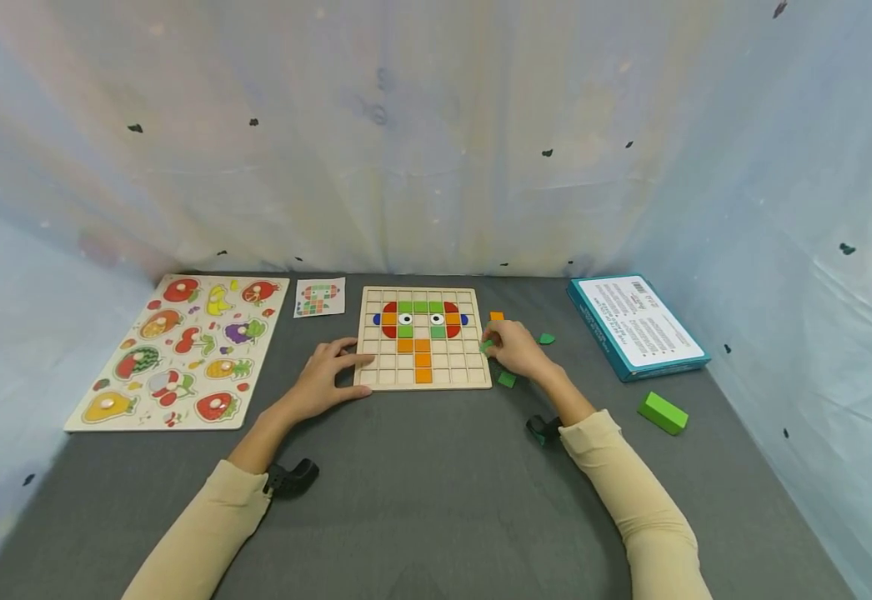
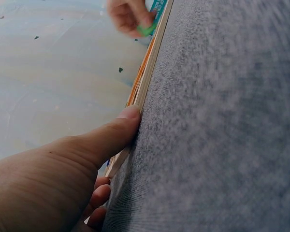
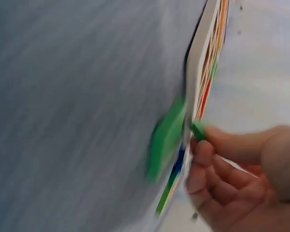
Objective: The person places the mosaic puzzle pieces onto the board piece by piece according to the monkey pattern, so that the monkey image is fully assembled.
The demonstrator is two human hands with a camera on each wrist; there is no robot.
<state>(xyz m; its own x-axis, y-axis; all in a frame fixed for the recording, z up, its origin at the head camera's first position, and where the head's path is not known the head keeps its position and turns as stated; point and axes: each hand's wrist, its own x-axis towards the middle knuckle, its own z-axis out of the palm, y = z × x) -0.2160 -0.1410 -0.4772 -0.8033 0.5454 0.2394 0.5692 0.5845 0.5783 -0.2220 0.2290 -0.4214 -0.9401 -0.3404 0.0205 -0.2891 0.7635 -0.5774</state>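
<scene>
A square wooden grid board (image 1: 466, 367) lies on the grey table, with red, orange, green, blue and white tiles set in its cells. My left hand (image 1: 325, 372) holds its near left corner, the thumb (image 2: 123, 123) against the front edge and the fingers at the left side. Just past the board's right edge, my right hand (image 1: 517, 348) pinches a small green tile (image 3: 198, 131) between thumb and forefinger. Loose green tiles (image 1: 507, 379) and an orange tile (image 1: 497, 316) lie near this hand. The held tile's exact shape is partly hidden by the fingers.
A fruit puzzle board (image 1: 203, 350) lies at the left, and a small pattern card (image 1: 320, 297) behind my left hand. To the right are a teal box (image 1: 638, 325) and a green block (image 1: 663, 413). Pale sheeting (image 1: 436, 150) stands behind the table and at both sides.
</scene>
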